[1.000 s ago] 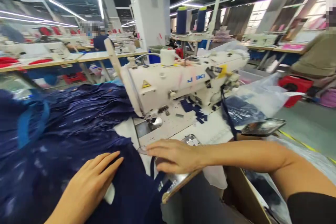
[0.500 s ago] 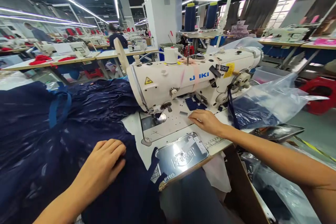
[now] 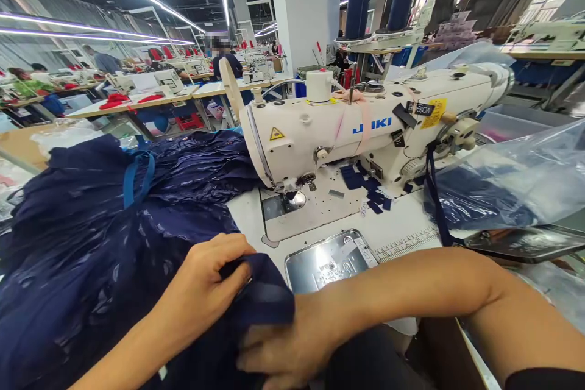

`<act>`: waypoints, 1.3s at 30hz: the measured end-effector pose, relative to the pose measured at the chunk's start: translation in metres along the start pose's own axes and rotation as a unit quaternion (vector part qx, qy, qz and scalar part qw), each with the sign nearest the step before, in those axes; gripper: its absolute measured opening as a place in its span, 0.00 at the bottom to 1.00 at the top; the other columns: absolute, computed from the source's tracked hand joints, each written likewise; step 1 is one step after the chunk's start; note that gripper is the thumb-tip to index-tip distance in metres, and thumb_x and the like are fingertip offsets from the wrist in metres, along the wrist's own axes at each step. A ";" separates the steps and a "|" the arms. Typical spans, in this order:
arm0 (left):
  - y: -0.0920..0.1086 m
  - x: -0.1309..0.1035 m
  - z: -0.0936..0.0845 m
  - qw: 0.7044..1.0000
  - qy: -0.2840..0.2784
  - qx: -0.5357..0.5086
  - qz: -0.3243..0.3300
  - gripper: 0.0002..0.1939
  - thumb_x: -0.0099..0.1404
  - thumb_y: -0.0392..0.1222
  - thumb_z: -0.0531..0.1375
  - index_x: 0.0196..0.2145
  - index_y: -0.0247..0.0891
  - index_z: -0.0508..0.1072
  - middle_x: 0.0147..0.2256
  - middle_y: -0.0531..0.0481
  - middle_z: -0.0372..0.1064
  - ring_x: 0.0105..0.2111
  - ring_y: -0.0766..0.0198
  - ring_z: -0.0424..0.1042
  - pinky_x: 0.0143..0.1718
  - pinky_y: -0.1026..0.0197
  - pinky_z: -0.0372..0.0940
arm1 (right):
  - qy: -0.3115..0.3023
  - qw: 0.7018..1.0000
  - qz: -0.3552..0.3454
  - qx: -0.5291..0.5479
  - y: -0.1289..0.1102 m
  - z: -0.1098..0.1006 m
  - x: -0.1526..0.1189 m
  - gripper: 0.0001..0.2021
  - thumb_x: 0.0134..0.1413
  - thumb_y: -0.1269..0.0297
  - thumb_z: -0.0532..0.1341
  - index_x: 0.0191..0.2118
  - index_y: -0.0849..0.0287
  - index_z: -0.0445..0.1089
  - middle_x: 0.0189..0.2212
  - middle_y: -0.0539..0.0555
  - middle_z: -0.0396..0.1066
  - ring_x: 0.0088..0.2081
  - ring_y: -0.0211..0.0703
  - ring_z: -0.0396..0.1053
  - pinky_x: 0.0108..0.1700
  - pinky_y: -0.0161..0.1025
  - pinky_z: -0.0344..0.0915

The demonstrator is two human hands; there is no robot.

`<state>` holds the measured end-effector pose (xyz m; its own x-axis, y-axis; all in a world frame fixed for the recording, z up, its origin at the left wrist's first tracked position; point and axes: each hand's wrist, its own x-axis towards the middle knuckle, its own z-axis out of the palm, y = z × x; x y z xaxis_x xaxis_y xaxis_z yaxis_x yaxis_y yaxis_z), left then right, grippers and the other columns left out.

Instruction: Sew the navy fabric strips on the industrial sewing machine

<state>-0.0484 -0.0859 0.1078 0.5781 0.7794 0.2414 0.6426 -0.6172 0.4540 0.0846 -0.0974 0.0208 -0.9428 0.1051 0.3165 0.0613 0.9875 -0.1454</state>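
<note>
The navy cloth (image 3: 269, 295) is thin, matt and softly folded, its raised flap bending over at a smooth edge. It is in front of the person, left of the flat metal tin (image 3: 315, 259). The left hand (image 3: 212, 277) pinches this cloth between thumb and fingers. The right hand (image 3: 299, 332) is blurred at the flap's lower edge, its fingers spread toward the cloth; whether it grips any, I cannot tell.

To the left, a large heap of navy fabric (image 3: 196, 161) lies in dense crinkled layers, with a lighter blue strap (image 3: 132, 180) looped on top. The tin is shiny, with rounded corners and embossed lettering, partly covered by the right forearm.

A narrow strip of the white counter (image 3: 402, 216) shows between the tin and the machine's bed; a printed ruler scale (image 3: 406, 244) runs to the tin's right. The heap takes up the left side, reaching the machine head.

The cream sewing machine (image 3: 292, 128), hard and rounded, blocks the far side. Small navy scraps (image 3: 351, 177) lie under its arm. To its right are a crumpled clear plastic bag (image 3: 525, 177) and a hanging dark strip (image 3: 432, 189). Behind stand two navy thread cones (image 3: 357, 12).
</note>
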 end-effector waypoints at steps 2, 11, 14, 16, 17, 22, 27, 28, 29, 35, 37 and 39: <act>0.001 0.005 0.008 0.999 -0.023 -0.048 -0.011 0.14 0.56 0.40 0.50 0.16 0.37 0.65 0.15 0.55 0.59 0.18 0.70 0.58 0.20 0.68 0.55 | -0.019 0.999 -0.034 0.014 -0.004 -0.010 -0.014 0.11 0.53 0.57 0.53 0.24 0.51 0.67 0.30 0.40 0.73 0.33 0.27 0.68 0.35 0.23 0.63; -0.035 0.037 0.041 0.992 -0.001 -0.077 -0.102 0.11 0.56 0.42 0.54 0.18 0.36 0.65 0.16 0.55 0.59 0.18 0.67 0.61 0.21 0.65 0.56 | -0.034 0.812 0.548 -0.198 0.054 -0.084 -0.147 0.11 0.59 0.69 0.50 0.33 0.62 0.69 0.32 0.56 0.71 0.34 0.41 0.69 0.33 0.34 0.62; -0.039 0.060 0.051 0.986 0.015 0.159 0.049 0.09 0.50 0.28 0.51 0.18 0.36 0.66 0.23 0.50 0.64 0.26 0.61 0.65 0.28 0.60 0.58 | -0.090 0.717 0.635 -0.271 0.076 -0.089 -0.165 0.12 0.57 0.74 0.48 0.37 0.65 0.69 0.35 0.61 0.70 0.35 0.46 0.70 0.31 0.35 0.63; -0.040 0.073 0.061 0.944 0.007 0.297 0.142 0.12 0.49 0.23 0.50 0.21 0.35 0.68 0.27 0.46 0.67 0.31 0.56 0.66 0.31 0.56 0.58 | -0.116 0.696 0.647 -0.288 0.087 -0.085 -0.164 0.14 0.55 0.78 0.47 0.41 0.66 0.68 0.37 0.63 0.69 0.37 0.47 0.71 0.32 0.36 0.64; -0.041 0.077 0.066 0.923 -0.001 0.342 0.175 0.12 0.50 0.22 0.49 0.22 0.34 0.69 0.29 0.45 0.67 0.32 0.55 0.66 0.32 0.55 0.58 | -0.124 0.690 0.651 -0.291 0.092 -0.081 -0.160 0.15 0.54 0.79 0.47 0.42 0.67 0.68 0.38 0.64 0.69 0.37 0.47 0.71 0.33 0.36 0.65; -0.060 0.076 0.083 0.910 -0.069 0.362 0.188 0.14 0.58 0.24 0.47 0.28 0.33 0.70 0.33 0.44 0.70 0.33 0.58 0.68 0.36 0.54 0.60 | -0.138 0.678 0.663 -0.285 0.108 -0.064 -0.144 0.15 0.53 0.81 0.48 0.40 0.72 0.69 0.36 0.69 0.69 0.36 0.50 0.72 0.31 0.38 0.66; -0.073 0.049 0.080 0.947 -0.088 0.269 0.149 0.20 0.56 0.26 0.49 0.47 0.33 0.66 0.48 0.43 0.66 0.48 0.56 0.64 0.48 0.52 0.58 | -0.148 0.671 0.663 -0.296 0.111 -0.060 -0.146 0.14 0.52 0.81 0.49 0.40 0.72 0.70 0.36 0.70 0.68 0.35 0.50 0.72 0.31 0.38 0.66; -0.074 0.045 0.080 0.952 -0.095 0.254 0.143 0.22 0.56 0.27 0.49 0.50 0.32 0.64 0.51 0.42 0.64 0.51 0.56 0.62 0.50 0.52 0.57 | -0.153 0.671 0.662 -0.295 0.111 -0.061 -0.147 0.14 0.52 0.81 0.49 0.40 0.72 0.70 0.36 0.70 0.69 0.35 0.50 0.72 0.32 0.38 0.66; -0.074 0.043 0.080 0.956 -0.102 0.241 0.135 0.23 0.57 0.28 0.50 0.52 0.31 0.62 0.53 0.42 0.62 0.53 0.55 0.60 0.51 0.52 0.57 | -0.160 0.672 0.661 -0.293 0.111 -0.061 -0.147 0.14 0.52 0.81 0.49 0.39 0.72 0.70 0.36 0.70 0.69 0.35 0.50 0.72 0.32 0.38 0.66; -0.071 0.050 0.082 0.959 -0.115 0.235 0.106 0.22 0.56 0.27 0.51 0.49 0.31 0.66 0.52 0.42 0.63 0.51 0.54 0.61 0.48 0.52 0.60 | -0.195 0.644 0.678 -0.294 0.109 -0.065 -0.134 0.14 0.51 0.82 0.50 0.38 0.72 0.70 0.36 0.69 0.69 0.36 0.49 0.72 0.32 0.36 0.65; -0.071 0.052 0.084 0.959 -0.112 0.239 0.107 0.21 0.56 0.26 0.50 0.48 0.32 0.67 0.51 0.43 0.64 0.50 0.54 0.62 0.46 0.53 0.62 | -0.197 0.636 0.683 -0.301 0.103 -0.069 -0.126 0.14 0.51 0.82 0.50 0.38 0.72 0.70 0.35 0.69 0.69 0.36 0.48 0.71 0.32 0.35 0.65; -0.072 0.053 0.086 0.959 -0.109 0.237 0.113 0.21 0.57 0.25 0.50 0.47 0.33 0.68 0.50 0.44 0.65 0.48 0.54 0.63 0.45 0.53 0.63 | -0.184 0.633 0.680 -0.321 0.093 -0.071 -0.115 0.14 0.51 0.82 0.48 0.38 0.72 0.69 0.34 0.69 0.69 0.34 0.48 0.71 0.30 0.36 0.64</act>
<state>-0.0207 -0.0095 0.0140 0.7876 0.6109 0.0802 0.6150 -0.7875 -0.0416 0.2222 -0.0089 0.0375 0.1193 0.9915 0.0509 0.9077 -0.1297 0.3990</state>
